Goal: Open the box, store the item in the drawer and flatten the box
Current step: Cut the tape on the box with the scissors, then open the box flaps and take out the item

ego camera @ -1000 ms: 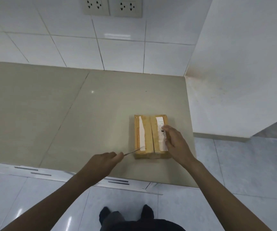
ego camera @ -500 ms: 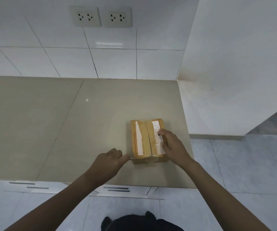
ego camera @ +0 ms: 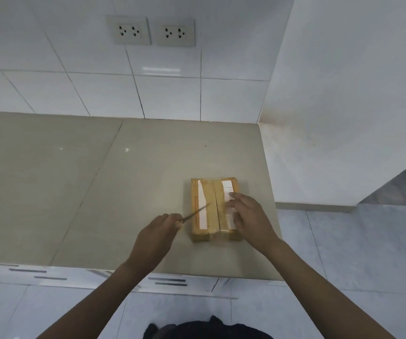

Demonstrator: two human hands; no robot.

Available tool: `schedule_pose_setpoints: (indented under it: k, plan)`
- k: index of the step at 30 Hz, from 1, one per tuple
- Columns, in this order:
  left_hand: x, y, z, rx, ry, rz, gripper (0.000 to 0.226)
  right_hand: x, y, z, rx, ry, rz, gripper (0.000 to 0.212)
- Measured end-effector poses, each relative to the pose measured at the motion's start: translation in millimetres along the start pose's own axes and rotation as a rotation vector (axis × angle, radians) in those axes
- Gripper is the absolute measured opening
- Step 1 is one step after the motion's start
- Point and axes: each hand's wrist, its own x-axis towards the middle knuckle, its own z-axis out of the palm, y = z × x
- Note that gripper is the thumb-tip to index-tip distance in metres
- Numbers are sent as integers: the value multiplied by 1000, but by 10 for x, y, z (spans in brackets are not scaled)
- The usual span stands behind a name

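Observation:
A small brown cardboard box (ego camera: 211, 211) with white labels lies flat on the beige counter (ego camera: 99, 192), near its right front corner. A seam runs down the middle of its top. My left hand (ego camera: 156, 237) is closed around a thin blade (ego camera: 196, 212) whose tip lies over the box's left half, pointing toward the seam. My right hand (ego camera: 248, 220) rests palm down on the box's right half, fingers spread over the label. What the box holds is hidden.
Drawer fronts with dark slot handles (ego camera: 170, 281) run under the counter's front edge. A white tiled wall with two sockets (ego camera: 152, 31) stands behind. A white side wall (ego camera: 343, 118) borders the counter on the right, with grey floor tiles (ego camera: 343, 265) below.
My left hand has lifted the blade from the box's front left corner up onto the top, tip now over the left label. My right hand stays on the box.

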Motion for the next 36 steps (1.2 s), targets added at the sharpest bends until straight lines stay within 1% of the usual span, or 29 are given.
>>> schedule_pose_setpoints:
  k: [2, 3, 4, 6, 7, 8, 10, 13, 17, 19, 22, 24, 25, 27, 29, 30, 32, 34, 36]
  plan:
    - [-28, -127, 21, -71, 42, -197, 14, -44, -81, 21, -8, 39, -139, 31]
    - [-45, -206, 35, -116, 49, -310, 10, -80, -104, 48, 7, 16, -191, 32]
    - [-60, -286, 54, -157, 49, -426, 8, -124, -116, 84, 10, -32, -222, 38]
    - [-86, -414, 102, -203, 28, -618, 5, -216, -104, 173, -60, -136, -245, 57]
    - [-91, -446, 126, -215, 16, -672, 4, -254, -80, 217, -138, -162, -255, 65]
    - [-96, -462, 145, -225, 9, -697, 3, -280, -60, 254, -215, -167, -266, 68]
    - [-94, -474, 186, -199, -4, -677, 6, -293, -32, 300, -300, -125, -272, 64]
    - [-75, -442, 244, 3, -41, -593, 13, -268, -31, 329, -334, -74, -288, 62]
    - [-30, -303, 283, 145, 31, -504, 16, -288, -29, 335, -335, -83, -317, 50]
    - [46, -229, 295, 134, 49, -434, 25, -311, -24, 319, -353, -96, -354, 45]
    - [243, -62, 307, -16, 20, -306, 36, -307, -71, 242, -312, -121, -342, 46]
    - [397, 100, 344, -175, -32, -256, 44, -287, -154, 203, -165, -111, -264, 48]
    - [466, 189, 375, -264, -63, -270, 47, -279, -207, 191, -51, -98, -190, 46]
    - [572, 347, 438, -440, -101, -363, 50, -265, -316, 173, 227, -47, 22, 40]
    - [621, 442, 504, -535, -66, -426, 52, -231, -427, 127, 551, 14, 222, 33]
    - [620, 465, 539, -533, -48, -421, 53, -206, -468, 101, 706, 53, 297, 30]
    - [582, 470, 621, -395, -46, -372, 61, -144, -520, 39, 929, 135, 426, 29]
    - [534, 455, 689, -169, -80, -345, 77, -79, -530, -31, 1070, 222, 509, 30]
    - [524, 461, 721, -21, -112, -350, 99, -27, -517, -102, 1147, 322, 555, 31]
